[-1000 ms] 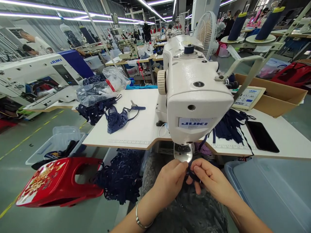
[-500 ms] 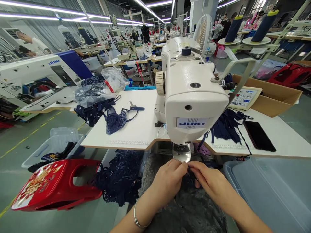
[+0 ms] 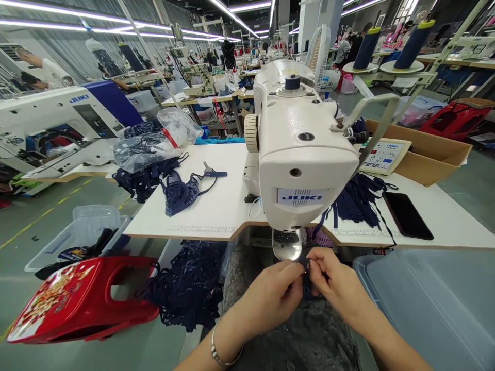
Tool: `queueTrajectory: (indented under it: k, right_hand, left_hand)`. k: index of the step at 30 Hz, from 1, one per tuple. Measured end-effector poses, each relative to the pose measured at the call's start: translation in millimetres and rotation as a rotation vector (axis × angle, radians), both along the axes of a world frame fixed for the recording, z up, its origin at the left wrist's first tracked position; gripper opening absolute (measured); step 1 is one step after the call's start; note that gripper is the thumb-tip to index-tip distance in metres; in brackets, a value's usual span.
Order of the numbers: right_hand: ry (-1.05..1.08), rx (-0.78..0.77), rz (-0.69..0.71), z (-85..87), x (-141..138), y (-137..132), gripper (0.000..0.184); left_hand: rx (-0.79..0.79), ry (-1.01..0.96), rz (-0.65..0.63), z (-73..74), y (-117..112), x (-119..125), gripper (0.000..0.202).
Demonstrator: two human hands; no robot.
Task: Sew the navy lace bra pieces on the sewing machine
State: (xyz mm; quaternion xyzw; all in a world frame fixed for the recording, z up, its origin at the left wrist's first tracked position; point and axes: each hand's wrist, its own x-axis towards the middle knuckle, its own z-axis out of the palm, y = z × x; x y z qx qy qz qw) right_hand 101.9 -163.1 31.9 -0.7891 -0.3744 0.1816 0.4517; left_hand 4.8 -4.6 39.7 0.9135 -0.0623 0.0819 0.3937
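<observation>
My left hand (image 3: 273, 296) and my right hand (image 3: 336, 283) meet just below the head of a white JUKI sewing machine (image 3: 305, 154). Both pinch a small piece of navy fabric (image 3: 306, 268) between fingertips, right under the shiny presser area (image 3: 286, 246). A silver bracelet (image 3: 220, 353) circles my left wrist. Dark patterned cloth (image 3: 305, 335) covers my lap beneath the hands.
On the white table (image 3: 216, 206) lie a navy lace garment (image 3: 181, 190), plastic bags (image 3: 154, 144), navy straps (image 3: 359, 201), a black phone (image 3: 408, 215) and a control panel (image 3: 382, 156). A red stool (image 3: 77, 304), clear bin (image 3: 83, 234) and grey-blue tub (image 3: 429, 304) flank me.
My hands stayed under the machine head, shifting slightly while the fingertips reworked their pinch on the navy piece. The view drifted a little to the right.
</observation>
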Motion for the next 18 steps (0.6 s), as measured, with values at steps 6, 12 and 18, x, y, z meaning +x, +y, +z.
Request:
queueTrajectory:
  k: [6,12,18]
  right_hand:
    - [0.373,0.053,0.111,-2.0,6.1,0.0,0.02]
    - [0.223,0.022,0.122,10.6,18.5,-6.4,0.028]
    - [-0.337,0.104,0.082,17.7,30.7,-5.5,0.011]
  left_hand:
    - [-0.228,-0.111,-0.082,-1.8,8.1,-0.7,0.009]
    - [-0.264,-0.066,-0.009,-3.7,10.1,-4.0,0.004]
    - [-0.567,0.086,0.083,-1.7,6.8,0.1,0.003]
